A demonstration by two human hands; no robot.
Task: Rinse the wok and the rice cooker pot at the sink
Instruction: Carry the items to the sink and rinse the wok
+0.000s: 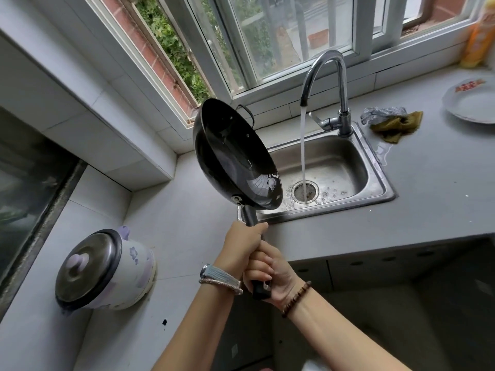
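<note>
Both hands, left hand point(242, 243) and right hand point(270, 274), clench the wok point(235, 156) handle; tilted left of the sink point(375, 167), it may drip onto the counter point(187, 210).

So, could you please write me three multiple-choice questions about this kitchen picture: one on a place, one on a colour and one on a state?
1. Where does the rice cooker stand?
A) on the counter, left of the sink
B) on the windowsill
C) on a plate

2. What colour is the wok?
A) silver
B) red
C) black

3. What is the state of the tap?
A) shut off
B) running, with the water falling into the sink
C) running, with the water filling the wok

Answers:
1 A: it stands on the grey counter at the left, apart from the sink, with its lid on.
2 C: its inside and its outside are both black.
3 B: a white stream falls straight to the drain, to the right of the tilted wok.
</note>
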